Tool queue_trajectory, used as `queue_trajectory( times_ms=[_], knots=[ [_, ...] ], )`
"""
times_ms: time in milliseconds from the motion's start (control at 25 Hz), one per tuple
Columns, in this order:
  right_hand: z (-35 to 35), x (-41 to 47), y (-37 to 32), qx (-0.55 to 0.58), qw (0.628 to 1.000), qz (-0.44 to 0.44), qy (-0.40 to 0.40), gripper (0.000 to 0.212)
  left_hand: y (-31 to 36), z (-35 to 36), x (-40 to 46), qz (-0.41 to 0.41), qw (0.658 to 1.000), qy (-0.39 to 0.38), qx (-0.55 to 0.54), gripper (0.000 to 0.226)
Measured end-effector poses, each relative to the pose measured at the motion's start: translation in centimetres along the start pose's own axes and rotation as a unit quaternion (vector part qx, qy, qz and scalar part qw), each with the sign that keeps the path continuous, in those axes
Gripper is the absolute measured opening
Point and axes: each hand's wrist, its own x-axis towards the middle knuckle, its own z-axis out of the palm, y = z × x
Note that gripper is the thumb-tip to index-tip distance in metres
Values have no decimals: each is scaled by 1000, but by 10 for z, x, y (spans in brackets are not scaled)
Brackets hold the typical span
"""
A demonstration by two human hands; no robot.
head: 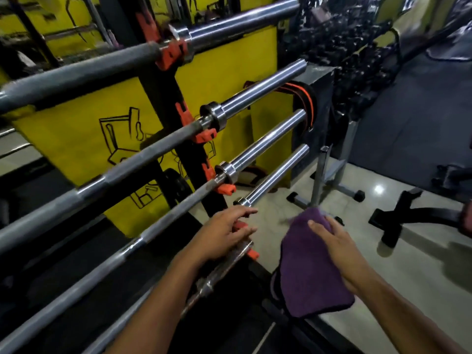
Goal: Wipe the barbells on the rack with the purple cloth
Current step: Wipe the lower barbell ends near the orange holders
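Note:
Several steel barbells lie stacked on a black rack [163, 93] with orange hooks, running from lower left to upper right. My left hand [224, 232] rests with straight fingers on the lowest barbell [275, 175], near its collar. My right hand [332, 238] holds the purple cloth [311, 274] just right of that bar's sleeve, thumb on top, the cloth hanging down and off the metal. The barbell above [268, 141] and the one over it [263, 90] stand free. The top barbell [242, 21] crosses the upper frame.
A yellow banner [229, 70] hangs behind the rack. A grey stand with black feet [327, 175] sits on the shiny tiled floor to the right. Black bench legs [398, 221] lie further right. Dumbbell racks [344, 52] fill the upper right background.

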Motion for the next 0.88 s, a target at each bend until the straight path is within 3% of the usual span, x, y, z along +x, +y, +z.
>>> queue_trajectory(
  times_ms=[280,560,640,720,800,880],
  knots=[
    [-29,129,-39,81,991,10,108,27,-37,-54,134,42,994,40,89,67],
    [-39,260,-75,125,968,-39,216,33,-71,-42,252,22,984,-44,171,74],
    [-43,297,-90,97,964,-79,235,37,-84,-26,264,37,966,-76,244,78],
    [-39,331,-106,48,963,-154,215,22,-96,-15,265,58,961,-64,264,81],
    [-31,372,-113,-134,946,-238,178,12,-106,-10,267,70,969,-52,233,85],
    [-22,417,-111,-378,868,-291,135,21,-112,-11,270,82,971,-52,217,84]
  ],
)
